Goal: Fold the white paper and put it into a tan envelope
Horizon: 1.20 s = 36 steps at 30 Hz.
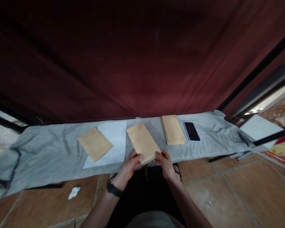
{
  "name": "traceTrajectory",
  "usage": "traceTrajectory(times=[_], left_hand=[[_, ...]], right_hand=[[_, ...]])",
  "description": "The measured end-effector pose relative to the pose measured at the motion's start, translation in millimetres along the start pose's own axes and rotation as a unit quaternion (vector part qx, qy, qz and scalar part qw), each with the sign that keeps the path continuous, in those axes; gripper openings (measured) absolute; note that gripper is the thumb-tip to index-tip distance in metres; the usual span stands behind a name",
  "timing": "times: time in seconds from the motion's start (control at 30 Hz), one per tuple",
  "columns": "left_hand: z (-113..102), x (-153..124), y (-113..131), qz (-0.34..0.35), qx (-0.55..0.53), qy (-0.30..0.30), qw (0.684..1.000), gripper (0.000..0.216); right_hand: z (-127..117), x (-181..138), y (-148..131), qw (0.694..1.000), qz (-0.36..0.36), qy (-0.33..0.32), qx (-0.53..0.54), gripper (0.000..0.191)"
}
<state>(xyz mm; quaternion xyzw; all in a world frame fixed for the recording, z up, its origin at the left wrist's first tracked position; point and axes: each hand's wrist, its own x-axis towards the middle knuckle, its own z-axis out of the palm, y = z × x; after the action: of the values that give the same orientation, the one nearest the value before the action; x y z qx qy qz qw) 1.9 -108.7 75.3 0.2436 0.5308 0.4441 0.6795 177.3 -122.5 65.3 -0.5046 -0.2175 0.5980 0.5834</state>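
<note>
A brown paper envelope (pixel 142 141) is held at its near end by both hands, just above a grey cloth (pixel 49 155) spread on the floor. My left hand (pixel 130 163), with a black watch on the wrist, pinches the envelope's lower left corner. My right hand (pixel 164 160) pinches its lower right corner. Left of it a second brown envelope (pixel 94 143) lies partly on a white sheet of paper (pixel 114 139). To the right lies a small stack of brown envelopes (pixel 173 129).
A black phone (pixel 192 131) lies on the cloth right of the stack. A dark red curtain (pixel 133 57) hangs behind. A crumpled white scrap (pixel 74 192) lies on the tiled floor (pixel 239 196). White boards and colourful printed sheets (pixel 280 148) sit at the right.
</note>
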Motion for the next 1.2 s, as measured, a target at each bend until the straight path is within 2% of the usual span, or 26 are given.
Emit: traceTrajectory(times=[0.17, 0.3, 0.43, 0.5, 0.57, 0.67, 0.77, 0.83, 0.9, 0.97, 1.03, 1.1, 1.2], left_hand=[[2, 28, 7, 0.08, 0.062, 0.047, 0.994, 0.034], [3, 46, 4, 0.108, 0.105, 0.08, 0.985, 0.028], [0, 53, -5, 0.116, 0.173, 0.101, 0.973, 0.018], [-1, 54, -9, 0.116, 0.212, 0.108, 0.964, 0.016], [-2, 55, -11, 0.116, 0.25, 0.114, 0.955, 0.018], [-4, 55, -12, 0.123, 0.305, 0.126, 0.936, 0.023], [-4, 52, -10, 0.137, 0.351, 0.146, 0.915, 0.032], [-2, 52, -7, 0.186, 0.416, 0.164, 0.875, 0.032], [3, 60, -2, 0.274, 0.509, 0.161, 0.8, 0.028], [10, 76, 5, 0.364, 0.586, 0.121, 0.714, 0.032], [19, 100, 14, 0.417, 0.628, 0.06, 0.654, 0.041], [26, 126, 21, 0.429, 0.668, 0.011, 0.608, 0.045], [34, 162, 29, 0.404, 0.713, -0.024, 0.572, 0.05]], right_hand=[[4, 15, 1, 0.999, -0.007, -0.006, -0.041, 0.043], [-2, 29, 10, 0.997, -0.018, 0.001, -0.08, 0.042], [-18, 35, 13, 0.988, -0.064, 0.014, -0.142, 0.035], [-26, 35, 11, 0.975, -0.112, 0.012, -0.19, 0.031], [-31, 36, 10, 0.935, -0.198, -0.019, -0.294, 0.028], [-35, 41, 16, 0.819, -0.329, -0.115, -0.456, 0.033], [-37, 48, 26, 0.736, -0.391, -0.175, -0.524, 0.035], [-38, 51, 32, 0.702, -0.413, -0.176, -0.553, 0.035], [-40, 53, 36, 0.681, -0.423, -0.168, -0.573, 0.035], [-40, 52, 36, 0.67, -0.429, -0.158, -0.585, 0.034], [-39, 52, 35, 0.664, -0.433, -0.153, -0.59, 0.034], [-38, 51, 34, 0.66, -0.436, -0.152, -0.592, 0.034], [-37, 50, 33, 0.66, -0.435, -0.152, -0.594, 0.035]])
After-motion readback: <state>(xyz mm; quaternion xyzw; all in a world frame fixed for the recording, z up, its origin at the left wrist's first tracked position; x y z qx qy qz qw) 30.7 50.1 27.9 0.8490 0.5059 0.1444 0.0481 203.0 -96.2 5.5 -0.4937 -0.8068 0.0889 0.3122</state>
